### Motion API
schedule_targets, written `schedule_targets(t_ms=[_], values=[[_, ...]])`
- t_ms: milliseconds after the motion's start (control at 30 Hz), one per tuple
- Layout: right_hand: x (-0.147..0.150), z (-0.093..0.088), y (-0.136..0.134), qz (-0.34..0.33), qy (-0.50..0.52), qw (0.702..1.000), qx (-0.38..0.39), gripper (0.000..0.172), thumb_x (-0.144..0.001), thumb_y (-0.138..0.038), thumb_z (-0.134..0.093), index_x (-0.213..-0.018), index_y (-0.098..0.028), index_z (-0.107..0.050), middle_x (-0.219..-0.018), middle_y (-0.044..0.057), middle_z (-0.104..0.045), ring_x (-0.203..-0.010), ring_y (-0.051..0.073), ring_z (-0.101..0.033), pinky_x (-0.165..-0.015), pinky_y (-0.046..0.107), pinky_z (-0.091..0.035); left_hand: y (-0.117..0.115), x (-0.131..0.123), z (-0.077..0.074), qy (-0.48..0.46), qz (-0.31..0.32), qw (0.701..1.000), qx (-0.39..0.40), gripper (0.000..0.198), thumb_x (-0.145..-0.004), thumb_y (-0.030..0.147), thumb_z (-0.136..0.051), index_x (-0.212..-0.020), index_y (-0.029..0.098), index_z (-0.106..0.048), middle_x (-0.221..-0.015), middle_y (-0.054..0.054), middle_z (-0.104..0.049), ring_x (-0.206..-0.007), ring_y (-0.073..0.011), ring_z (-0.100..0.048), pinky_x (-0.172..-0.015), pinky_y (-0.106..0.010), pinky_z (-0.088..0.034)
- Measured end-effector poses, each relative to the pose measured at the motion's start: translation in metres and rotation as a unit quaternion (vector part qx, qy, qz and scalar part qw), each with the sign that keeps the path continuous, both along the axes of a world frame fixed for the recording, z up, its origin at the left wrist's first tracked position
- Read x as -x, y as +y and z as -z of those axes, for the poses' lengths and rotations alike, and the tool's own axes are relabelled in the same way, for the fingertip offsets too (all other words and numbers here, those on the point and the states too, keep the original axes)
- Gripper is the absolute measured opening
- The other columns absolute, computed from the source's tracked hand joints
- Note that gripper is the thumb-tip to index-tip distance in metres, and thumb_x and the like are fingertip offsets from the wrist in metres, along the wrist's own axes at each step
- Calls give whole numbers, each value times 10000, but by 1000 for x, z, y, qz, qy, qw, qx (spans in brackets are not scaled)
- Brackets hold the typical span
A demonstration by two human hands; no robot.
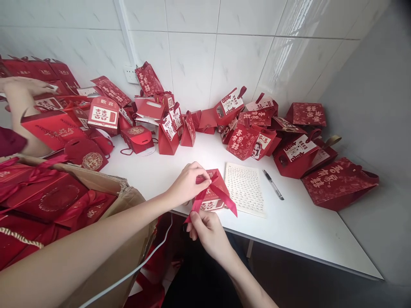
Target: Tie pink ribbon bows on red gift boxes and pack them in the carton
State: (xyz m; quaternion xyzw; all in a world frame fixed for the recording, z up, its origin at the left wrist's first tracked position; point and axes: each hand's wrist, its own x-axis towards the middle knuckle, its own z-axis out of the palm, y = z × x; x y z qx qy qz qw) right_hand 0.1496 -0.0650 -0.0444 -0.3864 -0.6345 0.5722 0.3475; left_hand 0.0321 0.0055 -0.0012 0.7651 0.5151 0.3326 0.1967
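A small red gift box point(221, 187) with white and gold print sits near the table's front edge, between my hands. A glossy red ribbon point(222, 196) is tied over its top, one tail hanging toward the right. My left hand point(190, 183) pinches the ribbon at the knot on top of the box. Lower down, my right hand point(207, 231) holds the other ribbon tail between thumb and fingers, in front of the box. Just right of the box lies a notepad point(245, 188) with handwritten rows, and beside it a black pen point(273, 185).
Many red gift boxes point(242, 142) stand along the wall on the white table point(289, 226). A cardboard box point(128, 201) full of red boxes is at the left. Another person's arm point(24, 107) reaches among boxes at the far left. A white cable point(141, 264) hangs in front.
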Motion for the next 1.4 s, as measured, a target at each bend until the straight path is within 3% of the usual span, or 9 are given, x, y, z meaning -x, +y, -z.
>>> schedule_targets(t_ms=[100,267,333,567,833,1033,1200,1300,1400], values=[[-18,3,2,5,-24,1000,-7,514,-869,-532,-365,-614,-170,-626,-483,-8,-519,-476,107,-473,-527,237,-356,-1,0,1,0,0,1000,-1,83,-782,227,-560,-747,193,-627,-862,-15,-536,-908,-177,-524,-854,-339,-421],[-61,10,16,208,-48,977,13,605,-823,-662,-297,-560,-183,-558,-469,-8,-469,-506,137,-460,-577,272,-357,-1,0,0,-4,6,1000,8,87,-784,224,-552,-741,195,-622,-868,-17,-529,-915,-183,-517,-853,-349,-416],[-71,8,21,236,-67,970,-4,575,-821,-658,-309,-547,-192,-505,-505,-11,-461,-532,139,-442,-572,269,-344,-1,-1,0,-2,6,1000,6,84,-779,216,-554,-728,193,-618,-864,-15,-529,-911,-185,-516,-857,-355,-411],[-70,0,26,137,-37,988,-56,421,-805,-554,-466,-582,-197,-463,-569,-15,-484,-577,131,-450,-581,251,-360,-1,-1,1,-2,3,1000,2,82,-779,210,-550,-732,194,-615,-862,-14,-530,-910,-182,-514,-844,-345,-417],[-78,-3,25,139,-84,983,-89,376,-820,-463,-405,-559,-197,-459,-562,-8,-475,-565,135,-446,-568,261,-365,0,0,2,-5,-2,1000,6,80,-774,212,-553,-723,196,-612,-864,-16,-525,-913,-184,-508,-841,-346,-423],[-82,-32,57,234,-175,946,-139,417,-836,-536,-343,-661,-194,-507,-674,17,-558,-677,167,-507,-624,275,-370,1,3,2,-9,0,1000,9,82,-785,230,-548,-737,202,-608,-863,-18,-524,-923,-190,-511,-846,-354,-424],[-49,-54,90,134,-261,940,-172,491,-808,-606,-363,-551,-195,-442,-554,-9,-507,-561,134,-444,-564,263,-317,0,5,0,-21,-1,1000,-8,99,-807,290,-526,-809,205,-577,-899,-24,-551,-954,-190,-521,-853,-341,-426],[-37,-54,97,117,-280,937,-173,470,-791,-576,-409,-511,-198,-410,-518,-15,-489,-520,123,-420,-536,259,-295,-3,8,-3,-15,-81,996,-38,156,-810,325,-508,-888,190,-520,-967,-50,-549,-993,-201,-515,-867,-342,-415],[-36,-46,95,118,-252,946,-167,388,-789,-492,-448,-537,-200,-416,-525,-25,-494,-515,121,-431,-529,253,-298,-8,10,-7,22,-180,983,35,273,-820,454,-454,-875,187,-464,-893,-63,-565,-870,-227,-564,-752,-353,-441]])
